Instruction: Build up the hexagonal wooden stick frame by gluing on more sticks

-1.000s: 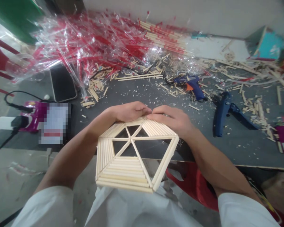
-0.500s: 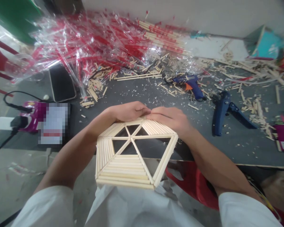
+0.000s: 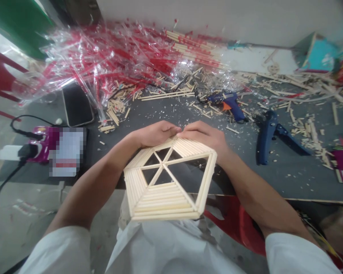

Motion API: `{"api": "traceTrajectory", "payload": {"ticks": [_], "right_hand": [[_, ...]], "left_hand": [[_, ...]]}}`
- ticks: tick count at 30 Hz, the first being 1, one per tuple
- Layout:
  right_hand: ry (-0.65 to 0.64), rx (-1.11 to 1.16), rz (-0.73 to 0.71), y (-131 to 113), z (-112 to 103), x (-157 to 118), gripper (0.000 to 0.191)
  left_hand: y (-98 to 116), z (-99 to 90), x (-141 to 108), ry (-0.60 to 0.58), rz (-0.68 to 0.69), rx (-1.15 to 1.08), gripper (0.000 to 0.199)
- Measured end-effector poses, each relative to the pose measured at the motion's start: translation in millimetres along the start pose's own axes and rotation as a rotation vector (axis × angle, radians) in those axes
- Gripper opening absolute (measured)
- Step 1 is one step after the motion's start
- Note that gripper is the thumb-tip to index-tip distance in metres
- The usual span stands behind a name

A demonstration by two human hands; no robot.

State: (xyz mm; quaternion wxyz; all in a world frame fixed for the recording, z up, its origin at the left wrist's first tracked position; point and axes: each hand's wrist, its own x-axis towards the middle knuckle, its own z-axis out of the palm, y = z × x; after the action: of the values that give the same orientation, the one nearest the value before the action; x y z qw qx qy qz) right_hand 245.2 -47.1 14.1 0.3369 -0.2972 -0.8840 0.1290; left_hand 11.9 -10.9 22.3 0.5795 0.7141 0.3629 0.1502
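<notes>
A six-sided frame of pale wooden sticks (image 3: 165, 198) is held up over the table's front edge, tilted. Spokes cross at its middle; several sections are filled with rows of sticks, others are open. My left hand (image 3: 157, 134) is closed on the far left edge of the frame. Beside it, my right hand (image 3: 207, 135) grips the far right edge, its fingertips close to those of the left. The undersides of both hands are hidden.
Behind lie red and clear plastic wrappers (image 3: 117, 53). A blue glue gun (image 3: 233, 105) and blue cutters (image 3: 265, 137) rest at the right. Phones (image 3: 77, 104), a purple power adapter (image 3: 42, 142) and cables are at the left. Stick offcuts (image 3: 112, 114) litter the dark table (image 3: 165, 112).
The frame has turned slightly and its near edge has shifted up and to the right. Both hands still hold its far edge.
</notes>
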Motion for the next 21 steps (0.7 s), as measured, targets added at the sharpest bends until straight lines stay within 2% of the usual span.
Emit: {"api": "traceTrajectory", "payload": {"ticks": [5,7,9,12,14,17,21], "right_hand": [[0.105,0.027,0.099,16,-7,5,0.024],[0.161,0.070,0.184,24,-7,9,0.022],[0.240,0.186,0.361,30,-6,13,0.026],[0.348,0.483,0.669,37,-2,18,0.043],[0.393,0.678,0.780,41,0,21,0.054],[0.354,0.866,0.820,45,1,23,0.064],[0.279,0.803,0.786,46,3,22,0.060]], "left_hand": [[-1,3.6,0,0.256,-0.029,-0.099,0.047],[-3,1.0,0,0.355,-0.009,-0.097,0.051],[-9,-3.2,2,0.437,0.006,-0.129,0.052],[-17,-8.8,5,0.571,0.030,-0.155,0.055],[-21,-10.2,8,0.610,0.037,-0.189,0.054],[-24,-9.7,12,0.680,0.037,-0.260,0.042],[-25,-9.8,15,0.730,0.022,-0.350,0.033]]}}
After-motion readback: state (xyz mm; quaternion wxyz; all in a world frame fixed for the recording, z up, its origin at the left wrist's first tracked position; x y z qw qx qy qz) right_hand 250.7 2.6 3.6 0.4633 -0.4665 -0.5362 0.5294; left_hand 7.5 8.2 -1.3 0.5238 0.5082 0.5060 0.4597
